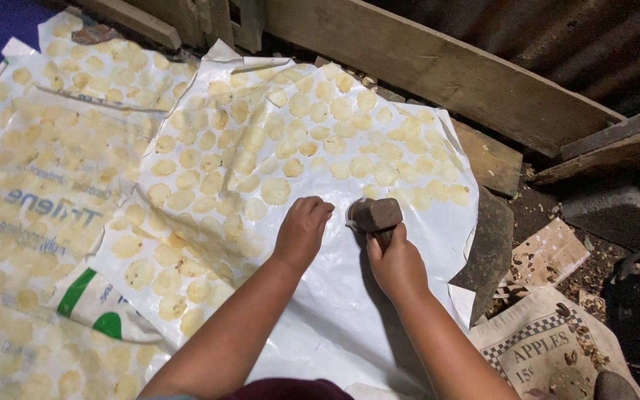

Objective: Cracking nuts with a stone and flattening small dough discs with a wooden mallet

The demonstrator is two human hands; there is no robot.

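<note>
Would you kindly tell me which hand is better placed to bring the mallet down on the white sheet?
The right hand, probably: it already grips the wooden mallet above the white sheet. The left hand rests knuckles-down beside it, holding no tool.
</note>
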